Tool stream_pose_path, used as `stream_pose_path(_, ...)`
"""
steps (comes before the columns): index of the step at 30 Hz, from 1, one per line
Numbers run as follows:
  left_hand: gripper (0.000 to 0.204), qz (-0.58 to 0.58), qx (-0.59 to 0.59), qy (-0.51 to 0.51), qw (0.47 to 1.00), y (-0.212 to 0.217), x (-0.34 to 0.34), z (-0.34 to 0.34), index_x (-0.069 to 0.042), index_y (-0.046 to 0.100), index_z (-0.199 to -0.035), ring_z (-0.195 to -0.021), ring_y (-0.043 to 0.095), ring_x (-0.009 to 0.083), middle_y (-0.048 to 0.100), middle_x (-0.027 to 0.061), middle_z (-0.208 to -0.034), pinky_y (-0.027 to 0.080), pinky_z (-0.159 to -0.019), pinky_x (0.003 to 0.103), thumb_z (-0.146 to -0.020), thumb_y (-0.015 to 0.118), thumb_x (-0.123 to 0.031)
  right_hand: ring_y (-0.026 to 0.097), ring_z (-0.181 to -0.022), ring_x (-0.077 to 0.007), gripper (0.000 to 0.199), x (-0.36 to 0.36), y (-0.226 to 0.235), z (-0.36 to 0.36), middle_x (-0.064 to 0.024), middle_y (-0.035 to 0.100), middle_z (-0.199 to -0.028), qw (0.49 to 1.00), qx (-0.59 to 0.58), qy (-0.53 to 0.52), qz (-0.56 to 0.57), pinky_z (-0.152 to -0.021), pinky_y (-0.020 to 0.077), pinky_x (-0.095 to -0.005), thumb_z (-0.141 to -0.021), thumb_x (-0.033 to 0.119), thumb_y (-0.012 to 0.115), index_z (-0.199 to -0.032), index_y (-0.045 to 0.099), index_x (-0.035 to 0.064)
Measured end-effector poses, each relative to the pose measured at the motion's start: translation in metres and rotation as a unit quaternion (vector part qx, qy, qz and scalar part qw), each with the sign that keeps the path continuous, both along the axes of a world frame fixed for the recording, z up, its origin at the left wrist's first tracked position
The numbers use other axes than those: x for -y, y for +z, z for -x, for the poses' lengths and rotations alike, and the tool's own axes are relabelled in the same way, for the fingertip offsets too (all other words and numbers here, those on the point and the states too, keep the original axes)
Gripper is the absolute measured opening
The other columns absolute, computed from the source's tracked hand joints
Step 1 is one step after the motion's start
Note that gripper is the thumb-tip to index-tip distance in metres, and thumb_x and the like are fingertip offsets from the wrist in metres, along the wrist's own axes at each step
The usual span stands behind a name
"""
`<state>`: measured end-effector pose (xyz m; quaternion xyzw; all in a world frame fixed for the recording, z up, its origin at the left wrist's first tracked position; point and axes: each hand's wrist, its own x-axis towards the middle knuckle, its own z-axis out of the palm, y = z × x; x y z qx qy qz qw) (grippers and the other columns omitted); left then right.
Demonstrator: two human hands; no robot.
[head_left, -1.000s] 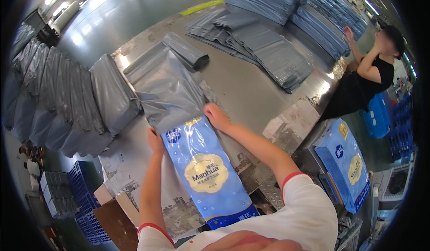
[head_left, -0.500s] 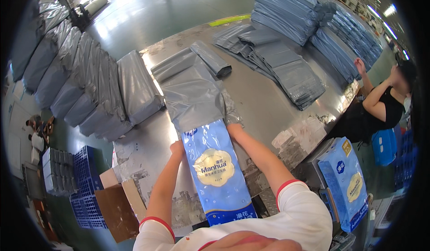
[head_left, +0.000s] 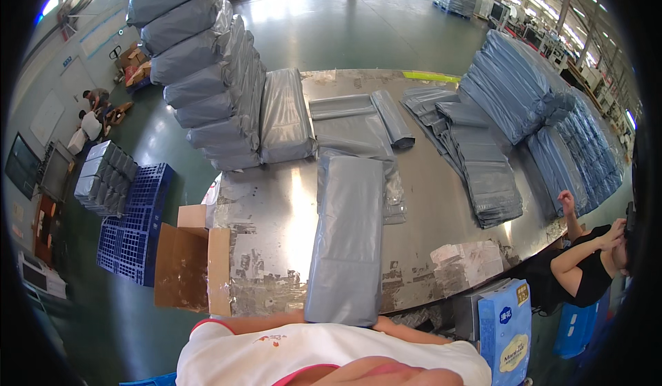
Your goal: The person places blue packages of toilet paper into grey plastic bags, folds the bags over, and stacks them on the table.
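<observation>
While both hands stayed hidden under the near edge, their grip impossible to tell, a long, smooth grey plastic bag (head_left: 347, 238) lay filled on the scuffed metal bench (head_left: 269, 214), beside a blue package (head_left: 505, 327).

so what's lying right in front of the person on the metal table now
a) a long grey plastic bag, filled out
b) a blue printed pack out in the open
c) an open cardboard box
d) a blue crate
a: a long grey bag lies lengthwise on the metal table, its near end at the person's forearms; the cardboard box and blue crate sit off the table's left edge.
</observation>
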<state>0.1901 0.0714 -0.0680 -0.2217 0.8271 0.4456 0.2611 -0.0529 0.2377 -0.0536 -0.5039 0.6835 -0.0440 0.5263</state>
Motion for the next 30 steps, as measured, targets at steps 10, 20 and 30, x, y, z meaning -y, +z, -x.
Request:
stream_pose_path(10, 0.028, -0.111, -0.151, 0.252, 0.950, -0.009, 0.090, 0.107, -0.004, 0.055, -0.075, -0.061, 0.056, 0.0210, 0.057, 0.0102, -0.071, 0.045, -0.056, 0.033, -0.077, 0.037, -0.025, 0.052, -0.077, -0.0282, 0.026, 0.131, 0.029, -0.019, -0.0123, 0.056, -0.079, 0.910, -0.048, -0.057, 0.408, -0.072, 0.0398, -0.0347, -0.078, 0.028, 0.040, -0.083, 0.054, 0.0063)
stream_pose_path(20, 0.023, -0.120, -0.026, 0.462, 0.879, 0.000, 0.063, -0.007, -0.003, 0.054, -0.071, -0.049, 0.050, 0.0111, 0.053, 0.0052, -0.059, 0.040, -0.044, 0.023, -0.081, 0.039, -0.019, 0.053, -0.049, -0.0166, 0.042, 0.060, -0.067, -0.021, -0.0105, 0.056, -0.063, 0.841, 0.276, -0.460, 0.069, -0.046, 0.0417, -0.0261, -0.084, 0.031, 0.028, -0.074, 0.053, -0.0010)
stream_pose_path(30, 0.022, -0.388, -0.080, 0.535, 0.746, 0.008, 0.022, -0.085, 0.003, 0.054, -0.086, -0.068, 0.056, 0.0159, 0.058, 0.0127, -0.080, 0.046, -0.061, 0.023, -0.079, 0.046, -0.016, 0.058, -0.062, -0.0185, 0.031, 0.049, -0.057, -0.004, -0.0117, 0.058, -0.077, 0.822, 0.304, -0.481, -0.012, -0.046, 0.0409, -0.0245, -0.082, 0.027, 0.030, -0.094, 0.045, 0.0031)
